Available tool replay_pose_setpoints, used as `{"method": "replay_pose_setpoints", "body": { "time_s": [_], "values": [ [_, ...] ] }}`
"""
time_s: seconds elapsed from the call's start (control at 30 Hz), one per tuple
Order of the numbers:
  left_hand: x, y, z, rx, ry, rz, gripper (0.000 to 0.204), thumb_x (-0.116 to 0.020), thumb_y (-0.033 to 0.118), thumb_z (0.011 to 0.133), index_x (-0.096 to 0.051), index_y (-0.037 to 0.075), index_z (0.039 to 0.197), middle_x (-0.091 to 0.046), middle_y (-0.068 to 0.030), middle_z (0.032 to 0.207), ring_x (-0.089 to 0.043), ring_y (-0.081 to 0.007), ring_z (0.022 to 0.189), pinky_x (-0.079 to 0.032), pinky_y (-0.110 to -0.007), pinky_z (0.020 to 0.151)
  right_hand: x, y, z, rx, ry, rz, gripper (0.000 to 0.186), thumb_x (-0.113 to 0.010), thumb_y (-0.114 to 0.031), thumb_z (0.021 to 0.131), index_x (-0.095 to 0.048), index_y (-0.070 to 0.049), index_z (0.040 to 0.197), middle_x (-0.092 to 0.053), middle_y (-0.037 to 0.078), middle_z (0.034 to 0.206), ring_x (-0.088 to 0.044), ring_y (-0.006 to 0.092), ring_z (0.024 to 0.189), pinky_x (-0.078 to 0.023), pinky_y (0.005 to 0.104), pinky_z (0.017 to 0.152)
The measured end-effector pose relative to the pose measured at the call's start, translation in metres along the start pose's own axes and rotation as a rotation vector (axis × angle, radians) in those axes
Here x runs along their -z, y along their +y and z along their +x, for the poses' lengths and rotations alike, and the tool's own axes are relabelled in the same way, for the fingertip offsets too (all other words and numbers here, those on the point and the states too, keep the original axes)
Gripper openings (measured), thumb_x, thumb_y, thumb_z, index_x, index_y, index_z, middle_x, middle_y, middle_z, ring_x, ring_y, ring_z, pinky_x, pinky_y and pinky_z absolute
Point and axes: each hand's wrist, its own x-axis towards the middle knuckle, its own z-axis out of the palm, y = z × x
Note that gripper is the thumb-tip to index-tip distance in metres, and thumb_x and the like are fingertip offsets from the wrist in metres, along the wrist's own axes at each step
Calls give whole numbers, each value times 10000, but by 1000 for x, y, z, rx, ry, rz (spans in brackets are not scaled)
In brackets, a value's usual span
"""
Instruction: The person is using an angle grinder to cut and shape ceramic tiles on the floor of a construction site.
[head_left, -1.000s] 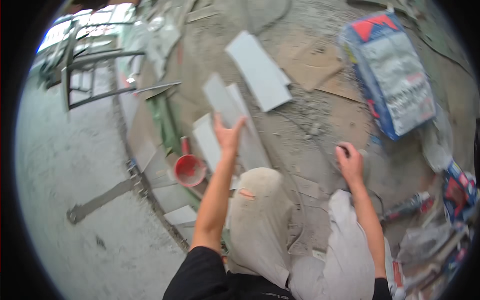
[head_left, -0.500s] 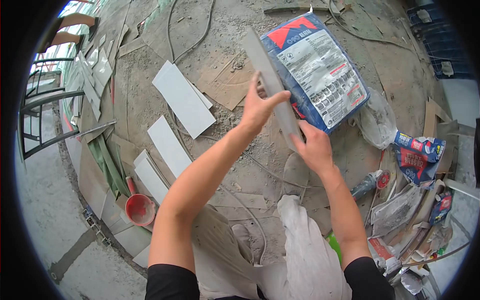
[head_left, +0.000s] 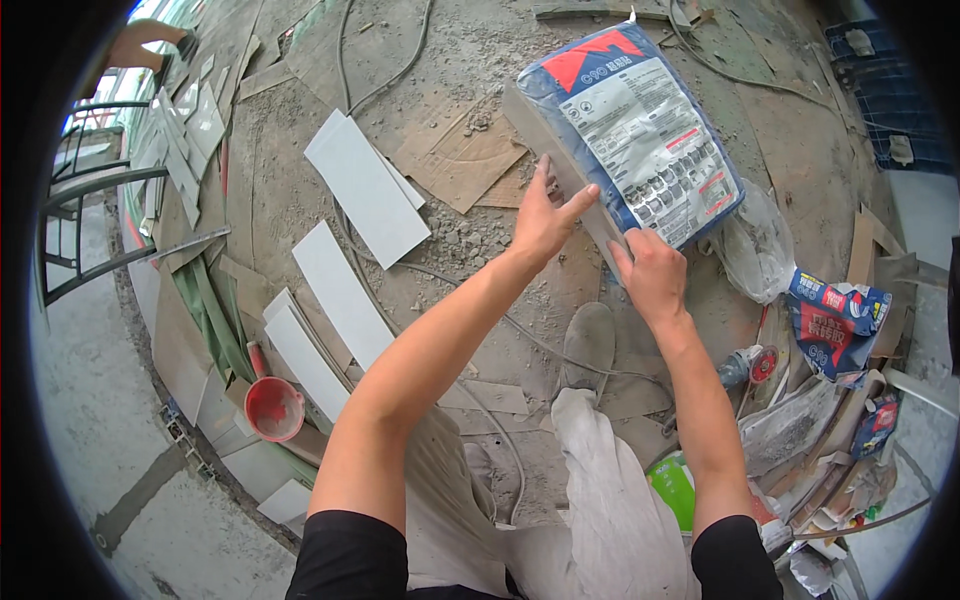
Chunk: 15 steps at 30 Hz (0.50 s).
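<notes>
A grey tile strip [head_left: 563, 165] stands tilted on its long edge beside the blue plastic-wrapped bag [head_left: 640, 140], along the bag's left side. My left hand [head_left: 545, 220] grips its middle part, thumb on the upper edge and fingers down the left face. Closer to me, my right hand [head_left: 655, 275] holds the strip's near end, fingers curled over the edge. The tile's lower edge is partly hidden by my hands. Whether the tile touches the bag, I cannot tell.
White tile strips [head_left: 370, 190] lie left of my hands over a cable [head_left: 510, 320]. A red scoop [head_left: 275, 408] lies farther left. At right are an angle grinder [head_left: 748, 366], a torn blue bag [head_left: 838, 325] and scraps. Another person's arm [head_left: 140, 45] shows at the far left.
Both hands have brought the tile down and nearer to me, along the bag's left side. Its far end no longer rises beside the bag's top corner. My grip stays on it.
</notes>
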Motion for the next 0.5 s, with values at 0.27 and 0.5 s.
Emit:
{"method": "replay_pose_setpoints", "body": {
  "time_s": [0.27, 0.5],
  "values": [
    [3, -3, 3, -51, 99, 235, 1313, -929, 640, 963, -256, -77, 1833, -517, -362, 1738, -630, -435, 1544, -532, -503, 1272, -2, -6, 2, -17, 54, -26, 309, -870, -339, 1051, -730, -66, 1012, -767, 152, 986, -782, 428, 859, -617, 539, 734],
    [81, -9, 18, 68, 107, 311, 794, -823, 542, 1092, -652, -24, 1621, -752, -243, 1507, -746, -329, 1345, -600, -452, 1094, 66, 21, -73, -335, 472, 464, 273, -786, -283, 1157, -812, -17, 1103, -741, 63, 888, -715, 152, 761, -555, 350, 678]
  ]
}}
